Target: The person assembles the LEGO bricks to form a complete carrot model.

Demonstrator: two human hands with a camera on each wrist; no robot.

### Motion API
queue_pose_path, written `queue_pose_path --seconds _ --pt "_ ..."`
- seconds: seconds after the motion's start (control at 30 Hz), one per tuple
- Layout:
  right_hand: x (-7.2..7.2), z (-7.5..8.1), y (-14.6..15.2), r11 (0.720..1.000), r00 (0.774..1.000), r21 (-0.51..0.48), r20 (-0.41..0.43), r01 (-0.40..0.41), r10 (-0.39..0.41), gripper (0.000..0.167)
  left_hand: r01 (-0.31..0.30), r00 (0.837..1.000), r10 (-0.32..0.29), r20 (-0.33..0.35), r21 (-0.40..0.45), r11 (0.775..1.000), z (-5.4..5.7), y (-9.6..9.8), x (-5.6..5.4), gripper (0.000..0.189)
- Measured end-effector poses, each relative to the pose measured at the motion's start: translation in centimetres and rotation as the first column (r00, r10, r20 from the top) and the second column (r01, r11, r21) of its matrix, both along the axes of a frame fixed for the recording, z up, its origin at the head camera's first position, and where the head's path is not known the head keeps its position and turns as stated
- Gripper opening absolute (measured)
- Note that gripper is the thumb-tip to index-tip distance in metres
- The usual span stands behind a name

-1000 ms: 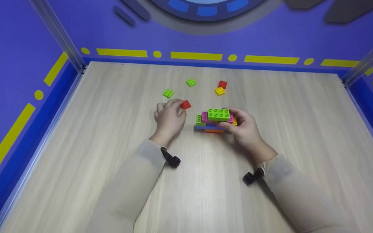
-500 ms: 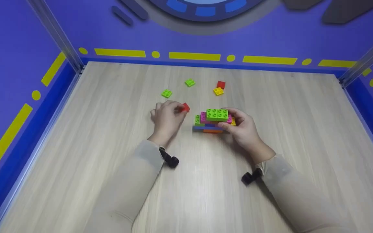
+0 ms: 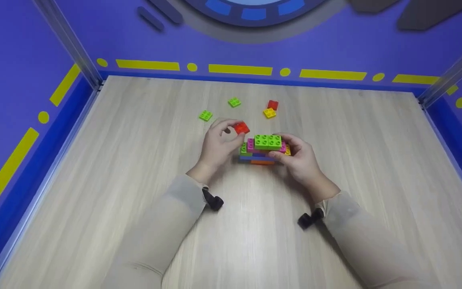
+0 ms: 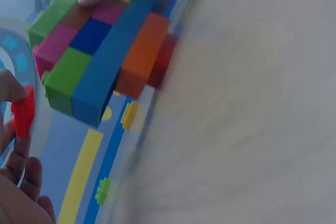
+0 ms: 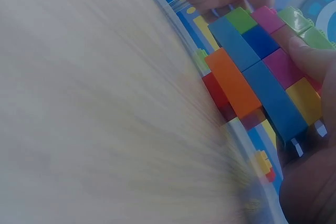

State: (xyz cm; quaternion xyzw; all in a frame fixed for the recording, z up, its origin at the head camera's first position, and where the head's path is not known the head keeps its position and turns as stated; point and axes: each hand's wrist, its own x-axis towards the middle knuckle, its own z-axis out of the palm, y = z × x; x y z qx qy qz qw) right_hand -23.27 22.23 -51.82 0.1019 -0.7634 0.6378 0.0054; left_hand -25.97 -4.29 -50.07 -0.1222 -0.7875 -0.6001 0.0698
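Note:
Between thumb and fingers, my left hand [image 3: 218, 146] pinches a red toy brick [image 3: 242, 128], raised just left of a multicoloured block build. In the left wrist view that red brick [image 4: 23, 111] shows edge-on at the fingertips, apart from the build. My right hand [image 3: 301, 160] grips the right end of the build [image 3: 268, 141], thumb on its near face. Layers of green, pink, brown, blue, yellow, orange and red bricks make up the build [image 5: 252, 72] in the right wrist view. Its far side is hidden.
Two flat green bricks [image 3: 205, 115] lie on the wooden table [image 3: 335, 128] beyond my left hand. Farther right, a yellow brick [image 3: 270, 112] touches or overlaps a red one [image 3: 272, 104]. Blue panels [image 3: 327, 52] border the table at the back and sides.
My left hand picks the red brick up off the table and brings it rightward, up close to the build. My right hand and the build stay nearly in place.

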Motion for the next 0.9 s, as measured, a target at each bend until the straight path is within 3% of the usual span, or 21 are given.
queue_pose_path --seconds 0.2,0.57,0.9 --pt "-0.1 -0.1 0.0 1.000 1.000 -0.006 -0.006 -0.001 0.001 0.053 0.100 0.994 -0.098 -0.041 0.049 0.994 0.4 0.7 0.7 0.034" --pt "0.0 -0.1 -0.2 0.998 0.997 -0.049 -0.059 -0.044 0.041 0.049 0.165 0.982 -0.165 -0.096 -0.016 0.986 0.7 1.4 1.7 0.036" --pt "0.1 0.0 -0.2 0.999 0.997 -0.035 -0.071 -0.033 0.030 0.049 0.194 0.974 -0.198 -0.111 -0.042 0.980 0.9 1.8 2.0 0.037"
